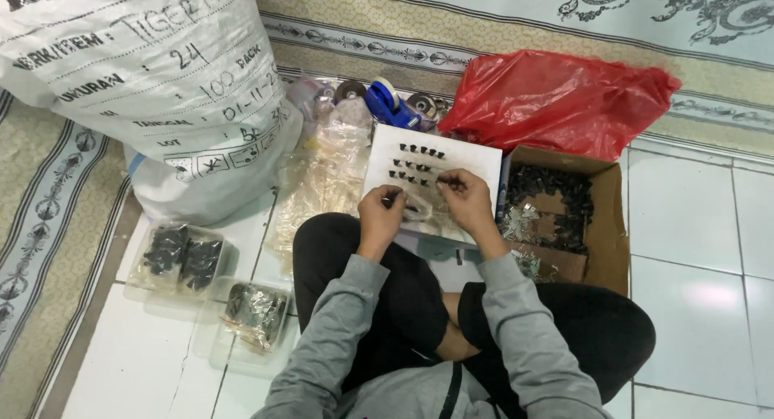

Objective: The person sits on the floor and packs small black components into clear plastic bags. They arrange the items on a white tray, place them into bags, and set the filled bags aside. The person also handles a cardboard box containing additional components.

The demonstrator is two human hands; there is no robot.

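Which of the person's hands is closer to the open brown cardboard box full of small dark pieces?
The right hand. It sits over the white board, just beside the brown cardboard box. The left hand is farther away, at the board's opposite side.

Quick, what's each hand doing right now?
Left hand: fingers pinched on a small dark piece over the white board.
Right hand: fingers pinched at the board; whether it holds anything cannot be told.

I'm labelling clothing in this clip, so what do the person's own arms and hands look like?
Both arms wear long, loose grey sleeves of soft, sweatshirt-like fabric, creased at the elbows and ending at the wrists. No markings or logos show on them. The left hand and right hand are bare: no gloves, and no rings or watch can be made out at this size.
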